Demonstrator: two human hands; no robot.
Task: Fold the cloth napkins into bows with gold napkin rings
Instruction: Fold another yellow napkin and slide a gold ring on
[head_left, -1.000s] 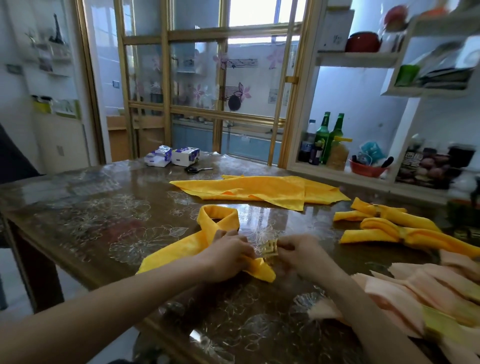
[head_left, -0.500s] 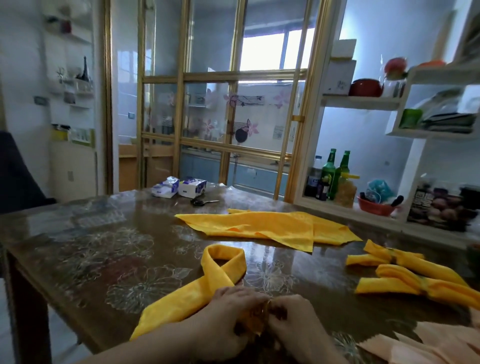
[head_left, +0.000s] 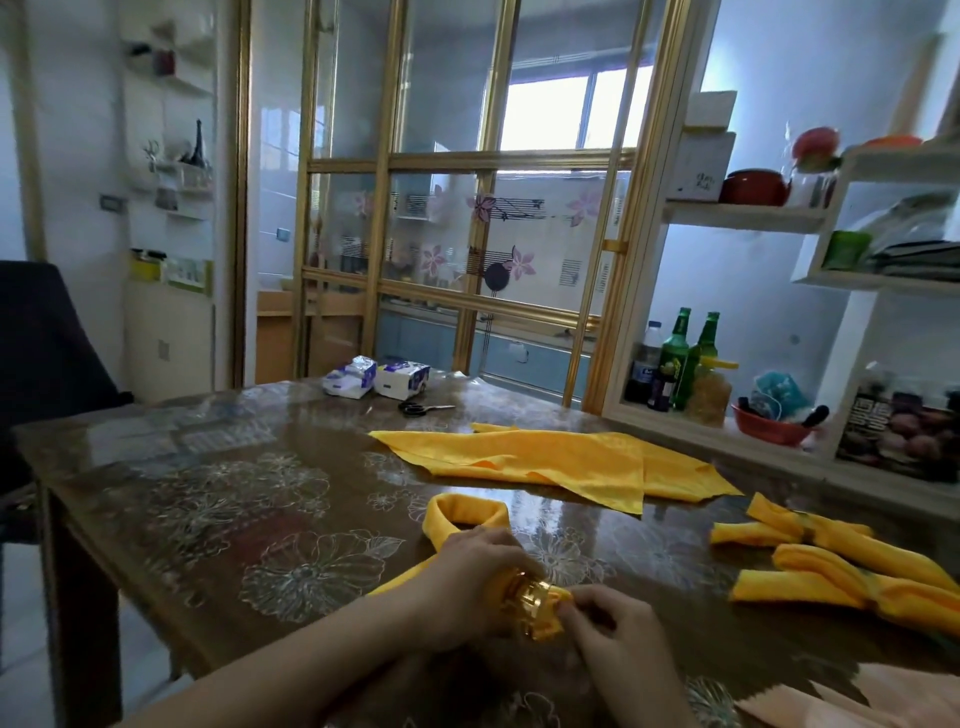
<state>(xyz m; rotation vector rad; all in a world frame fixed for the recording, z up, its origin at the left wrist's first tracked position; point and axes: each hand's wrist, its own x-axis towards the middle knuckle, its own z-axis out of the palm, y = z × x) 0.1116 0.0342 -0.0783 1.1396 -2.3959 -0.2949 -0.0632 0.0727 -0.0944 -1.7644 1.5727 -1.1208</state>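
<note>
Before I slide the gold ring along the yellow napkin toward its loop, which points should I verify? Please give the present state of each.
1. Gold ring sits on the yellow napkin: ok, yellow cloth comes out of its right side.
2. Left hand has a grip on the napkin just behind the ring: ok.
3. Right hand pinches the cloth end at the ring: ok.
4. Both tails pass through the ring evenly: cannot tell, the hands hide them.
5. The napkin's loop lies open on the table: ok.
6. Finished bows lie apart, to the right of the work: ok.
</note>
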